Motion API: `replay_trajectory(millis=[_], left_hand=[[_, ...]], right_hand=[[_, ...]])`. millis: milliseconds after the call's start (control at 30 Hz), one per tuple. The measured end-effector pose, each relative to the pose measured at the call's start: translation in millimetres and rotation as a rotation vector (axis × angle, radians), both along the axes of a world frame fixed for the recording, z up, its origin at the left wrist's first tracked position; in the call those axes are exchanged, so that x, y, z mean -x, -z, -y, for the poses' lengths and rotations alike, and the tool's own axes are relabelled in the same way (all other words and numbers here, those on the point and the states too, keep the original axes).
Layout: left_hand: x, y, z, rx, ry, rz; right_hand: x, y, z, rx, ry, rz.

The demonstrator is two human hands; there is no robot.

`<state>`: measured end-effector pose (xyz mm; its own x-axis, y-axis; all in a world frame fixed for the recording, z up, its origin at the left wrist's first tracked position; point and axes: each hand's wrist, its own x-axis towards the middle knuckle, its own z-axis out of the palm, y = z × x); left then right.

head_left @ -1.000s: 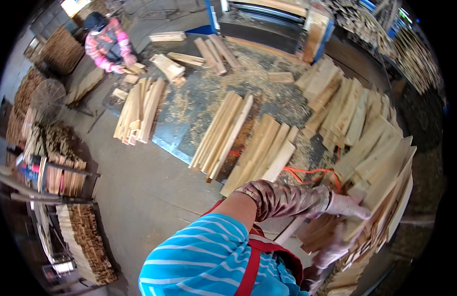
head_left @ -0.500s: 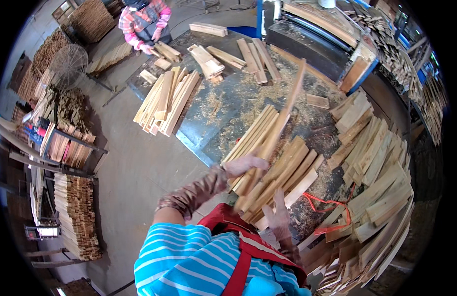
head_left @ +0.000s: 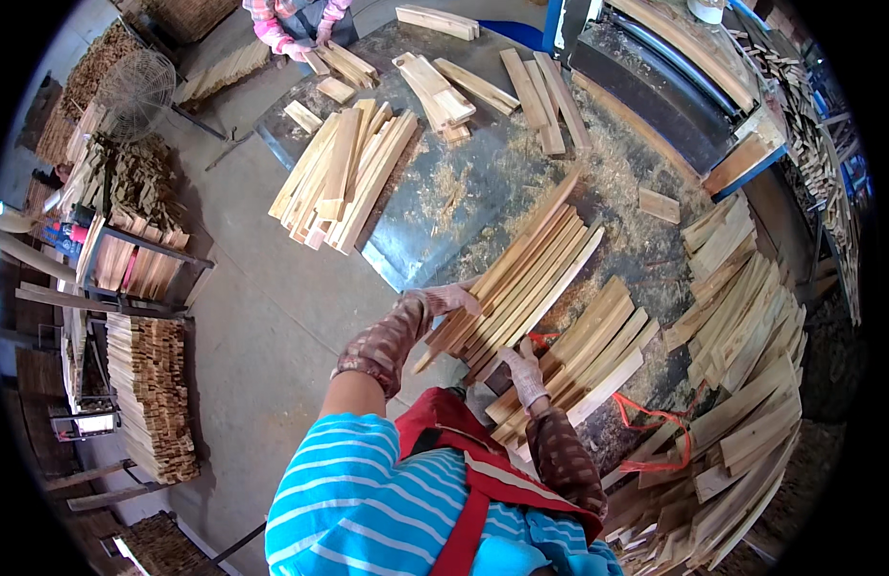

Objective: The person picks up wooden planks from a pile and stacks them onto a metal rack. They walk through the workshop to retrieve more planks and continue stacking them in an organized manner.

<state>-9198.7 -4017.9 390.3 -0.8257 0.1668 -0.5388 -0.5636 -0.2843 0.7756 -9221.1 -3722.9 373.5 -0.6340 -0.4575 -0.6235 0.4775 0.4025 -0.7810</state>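
My left hand (head_left: 454, 300), in a light glove, grips the outer left plank (head_left: 526, 235) of a bundle of narrow wooden planks (head_left: 536, 278) lying on the metal table. My gloved right hand (head_left: 524, 372) is at the bundle's near right end, fingers extended and slightly apart, touching or just beside the plank ends. A second row of planks (head_left: 588, 350) lies right of the bundle, partly behind my right hand and forearm. Some orange cord (head_left: 656, 422) lies to the right of that row.
Sawdust covers much of the table (head_left: 396, 254). Farther off are a plank pile (head_left: 344, 178) and several loose boards (head_left: 550, 101). A machine (head_left: 656, 86) stands at the far right, a heap of boards (head_left: 752, 384) on the right. Across the table, a person (head_left: 300, 24) handles short boards.
The plank in my left hand has come down from a raised slant onto the bundle's left side. My right hand has moved up and left from the other row to this bundle.
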Motion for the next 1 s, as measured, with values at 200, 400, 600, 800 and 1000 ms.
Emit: replay_trajectory(millis=[200, 400, 600, 800, 1000], left_hand=[[21, -39, -20, 0.568, 0.279, -0.043], [-12, -77, -81, 0.957, -0.273, 0.057], [-46, -99, -65, 0.74, -0.383, 0.108], [-107, -36, 72, 0.809, -0.564, 0.041], [-177, -44, 241, 1.0, -1.051, -0.006]], right_hand=[[0, -30, 0, 0.036, -0.011, -0.01], [9, -70, 32, -0.16, -0.021, -0.632], [7, -97, 102, 0.131, -0.105, -0.586], [-21, -129, 247, -0.126, -0.548, -0.487], [-25, -136, 469, -0.401, -0.701, -0.568]])
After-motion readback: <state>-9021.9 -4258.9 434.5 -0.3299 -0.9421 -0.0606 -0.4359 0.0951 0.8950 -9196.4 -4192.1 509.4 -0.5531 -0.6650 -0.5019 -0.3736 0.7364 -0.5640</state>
